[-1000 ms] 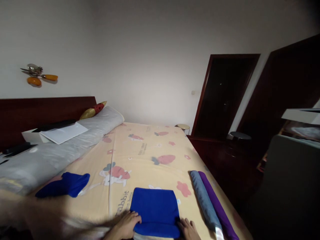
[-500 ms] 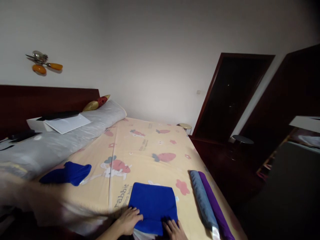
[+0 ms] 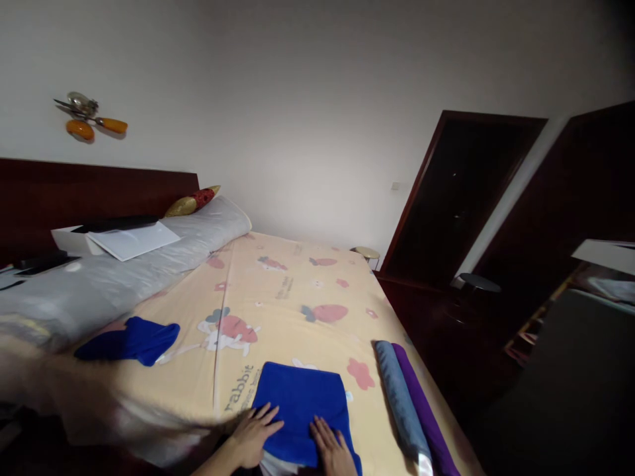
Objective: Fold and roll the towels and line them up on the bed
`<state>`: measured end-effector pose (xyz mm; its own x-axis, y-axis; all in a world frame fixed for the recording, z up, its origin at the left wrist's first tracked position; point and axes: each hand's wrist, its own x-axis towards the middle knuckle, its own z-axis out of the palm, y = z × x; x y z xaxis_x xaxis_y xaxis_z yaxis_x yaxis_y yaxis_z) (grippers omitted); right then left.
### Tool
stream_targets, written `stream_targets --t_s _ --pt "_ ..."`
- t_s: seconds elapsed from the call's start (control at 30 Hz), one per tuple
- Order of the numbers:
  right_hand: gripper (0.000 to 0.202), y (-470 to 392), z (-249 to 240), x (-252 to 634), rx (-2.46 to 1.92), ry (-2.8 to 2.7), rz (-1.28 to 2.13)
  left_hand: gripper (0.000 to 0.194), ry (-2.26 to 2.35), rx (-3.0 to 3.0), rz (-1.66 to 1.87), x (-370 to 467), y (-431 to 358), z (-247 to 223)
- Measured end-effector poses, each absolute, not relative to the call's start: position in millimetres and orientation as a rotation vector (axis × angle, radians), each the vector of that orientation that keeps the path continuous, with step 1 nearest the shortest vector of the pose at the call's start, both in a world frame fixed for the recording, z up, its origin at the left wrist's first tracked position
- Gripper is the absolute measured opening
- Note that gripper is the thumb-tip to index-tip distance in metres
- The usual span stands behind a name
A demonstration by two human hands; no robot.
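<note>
A blue cloth, spread in a rough square, lies on the bed near its front edge. My left hand rests on the cloth's lower left corner with its fingers spread. On the lower right part of it lies my right hand, palm down, fingers stretched out. Another blue cloth sits crumpled farther left on the bed. To the right of my hands, a grey-blue rolled cloth and a purple rolled cloth lie side by side.
The bed has a yellow sheet printed with rabbits and carrots. Along the headboard runs a grey bundled cover with a white box on it. A round stool stands right of the bed.
My right hand has moved up and left onto the blue cloth and now lies flatter. My left hand has spread its fingers in nearly the same place.
</note>
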<state>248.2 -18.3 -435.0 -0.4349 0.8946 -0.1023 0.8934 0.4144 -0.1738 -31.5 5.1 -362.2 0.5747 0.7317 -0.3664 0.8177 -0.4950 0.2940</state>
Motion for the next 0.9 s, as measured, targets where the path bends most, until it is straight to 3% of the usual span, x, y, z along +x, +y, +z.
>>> stream_targets --t_s 0.1,0.17,0.27,0.4,0.5,0.67,0.8,0.9 --pt "0.089 -24 -437 269 -2.005 -2.409 0.323 0.099 1.52 2.25 -0.354 -43 11 -364" --pt "0.086 -29 -440 276 -2.105 -2.302 0.252 0.101 1.608 2.261 -0.398 -40 13 -370" --pt "0.079 -32 -445 266 -1.966 -2.336 0.229 0.105 1.52 2.397 -0.34 -23 10 -377" --pt "0.079 -25 -443 236 -1.599 -2.587 0.424 0.101 1.054 2.516 -0.204 -5 2 -379" --pt "0.076 -17 -435 233 -1.681 -2.565 0.49 0.103 1.044 2.453 -0.274 -12 3 -376" --pt "0.099 -15 -411 272 -1.979 -2.41 0.569 0.102 1.357 2.335 -0.333 -42 15 -366" --pt "0.086 -23 -391 304 -1.931 -2.462 0.606 0.096 1.331 2.402 -0.301 -54 17 -359" --pt "0.07 -30 -389 320 -1.808 -2.461 0.498 0.074 1.308 2.486 -0.12 -55 13 -348"
